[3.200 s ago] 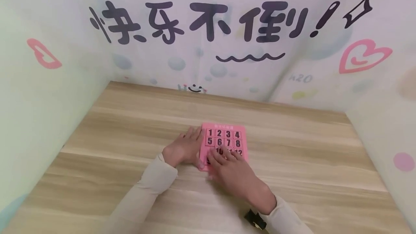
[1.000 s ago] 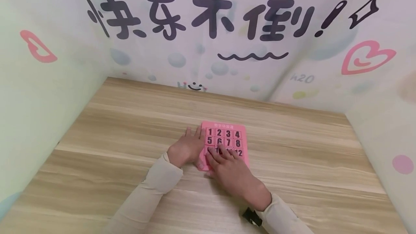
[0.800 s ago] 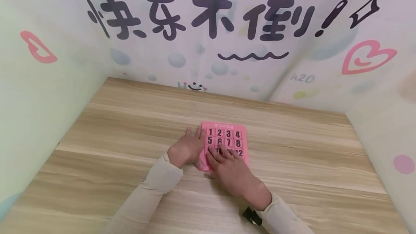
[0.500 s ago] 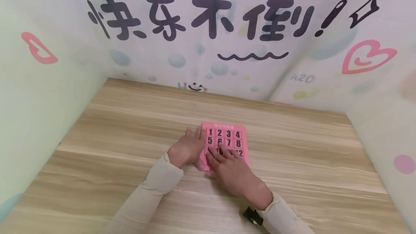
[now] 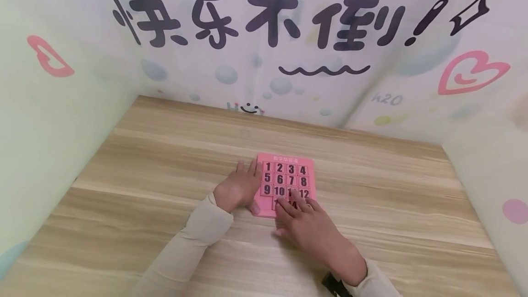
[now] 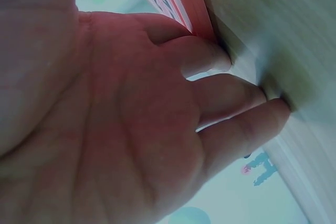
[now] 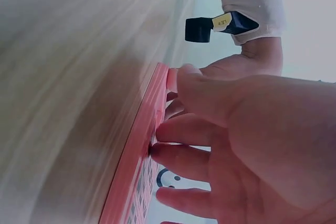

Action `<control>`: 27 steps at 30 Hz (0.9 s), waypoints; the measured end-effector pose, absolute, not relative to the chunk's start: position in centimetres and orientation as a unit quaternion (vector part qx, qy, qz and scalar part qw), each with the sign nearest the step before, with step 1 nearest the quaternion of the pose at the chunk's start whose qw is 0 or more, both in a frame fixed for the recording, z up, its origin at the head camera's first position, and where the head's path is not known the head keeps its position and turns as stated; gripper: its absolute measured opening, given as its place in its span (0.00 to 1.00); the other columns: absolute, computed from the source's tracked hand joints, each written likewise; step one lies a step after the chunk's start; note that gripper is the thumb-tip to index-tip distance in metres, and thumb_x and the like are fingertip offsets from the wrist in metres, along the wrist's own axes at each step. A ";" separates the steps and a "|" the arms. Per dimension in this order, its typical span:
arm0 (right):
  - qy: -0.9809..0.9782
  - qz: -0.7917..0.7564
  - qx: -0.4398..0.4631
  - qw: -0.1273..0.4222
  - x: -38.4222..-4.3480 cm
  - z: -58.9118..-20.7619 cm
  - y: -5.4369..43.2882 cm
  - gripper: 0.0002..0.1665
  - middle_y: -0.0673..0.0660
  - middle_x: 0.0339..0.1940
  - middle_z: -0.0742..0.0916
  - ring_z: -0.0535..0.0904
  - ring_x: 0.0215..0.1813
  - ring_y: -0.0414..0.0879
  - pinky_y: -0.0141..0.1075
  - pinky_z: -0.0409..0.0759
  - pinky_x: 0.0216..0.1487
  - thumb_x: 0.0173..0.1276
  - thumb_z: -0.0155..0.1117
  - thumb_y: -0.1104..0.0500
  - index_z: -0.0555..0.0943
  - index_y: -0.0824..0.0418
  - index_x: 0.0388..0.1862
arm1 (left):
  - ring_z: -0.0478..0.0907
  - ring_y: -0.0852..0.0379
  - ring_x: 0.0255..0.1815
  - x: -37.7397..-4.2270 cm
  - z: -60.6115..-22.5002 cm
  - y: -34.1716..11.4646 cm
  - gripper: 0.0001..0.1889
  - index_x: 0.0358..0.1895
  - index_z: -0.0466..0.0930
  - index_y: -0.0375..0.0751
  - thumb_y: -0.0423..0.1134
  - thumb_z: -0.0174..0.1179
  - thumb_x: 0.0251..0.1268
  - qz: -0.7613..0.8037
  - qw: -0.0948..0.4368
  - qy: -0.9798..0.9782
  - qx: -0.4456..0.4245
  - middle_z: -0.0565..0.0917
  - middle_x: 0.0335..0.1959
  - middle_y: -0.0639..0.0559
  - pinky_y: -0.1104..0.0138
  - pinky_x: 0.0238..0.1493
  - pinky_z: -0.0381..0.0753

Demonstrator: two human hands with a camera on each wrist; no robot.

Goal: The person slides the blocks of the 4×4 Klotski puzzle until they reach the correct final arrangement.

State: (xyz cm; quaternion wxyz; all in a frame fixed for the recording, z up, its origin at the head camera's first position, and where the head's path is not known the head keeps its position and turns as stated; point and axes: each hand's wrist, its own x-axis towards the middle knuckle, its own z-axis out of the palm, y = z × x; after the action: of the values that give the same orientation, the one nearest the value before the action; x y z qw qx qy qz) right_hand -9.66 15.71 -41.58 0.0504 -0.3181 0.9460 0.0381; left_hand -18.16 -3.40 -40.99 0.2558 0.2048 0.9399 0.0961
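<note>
A pink number slide puzzle (image 5: pixel 285 178) lies flat on the table, tiles 1 to 12 in order in its upper three rows. In its bottom row the left slot is vacant; the 14 is partly covered. My left hand (image 5: pixel 240 189) rests along the puzzle's left side, thumb on the near left corner. In the left wrist view its fairly straight fingers (image 6: pixel 236 135) reach down to the wood beside the pink edge (image 6: pixel 191 3). My right hand (image 5: pixel 319 233) has its fingertips on the lower tiles, hiding the bottom right. The right wrist view shows its fingers (image 7: pixel 184 161) extended against the puzzle (image 7: pixel 139 135).
The wood-grain table (image 5: pixel 392 196) extends around the puzzle. A printed white curtain (image 5: pixel 222 58) stands along its back, with pale walls at both sides. A black wrist camera mount (image 5: pixel 336 284) sits under my right sleeve, and another (image 7: pixel 198 30) shows at the left wrist.
The 9 tile has gone up from the bottom row to the third row's left slot. Lately my right hand has moved right, uncovering 9, 10 and the vacant bottom-left slot. My left hand has stayed put.
</note>
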 end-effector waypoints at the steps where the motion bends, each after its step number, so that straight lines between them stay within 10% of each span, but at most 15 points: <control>1: 0.947 0.039 -0.315 0.056 -9.5 -41.5 15.7 0.33 0.53 0.71 0.76 0.66 0.75 0.59 0.56 0.69 0.70 0.74 0.53 0.38 0.75 0.55 0.69 | 0.45 0.29 0.78 -18.2 -41.0 -3.4 0.62 0.78 0.45 0.30 0.52 0.75 0.45 0.095 0.256 0.940 0.205 0.47 0.80 0.35 0.50 0.77 0.54; 27: 0.943 0.015 -0.327 0.063 -9.7 -42.2 14.8 0.37 0.55 0.72 0.75 0.66 0.75 0.60 0.56 0.69 0.70 0.72 0.54 0.36 0.74 0.58 0.70 | 0.42 0.30 0.79 -18.3 -40.9 -3.2 0.62 0.79 0.44 0.30 0.50 0.75 0.45 0.107 0.266 0.939 0.191 0.46 0.80 0.35 0.49 0.78 0.52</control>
State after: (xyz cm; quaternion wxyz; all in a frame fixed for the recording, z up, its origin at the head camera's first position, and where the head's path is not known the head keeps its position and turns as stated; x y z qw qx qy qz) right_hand -9.69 14.82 -42.17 0.0635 -0.3269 0.9428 0.0149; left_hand -18.27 -3.24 -40.86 0.2658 0.1913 0.9388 0.1071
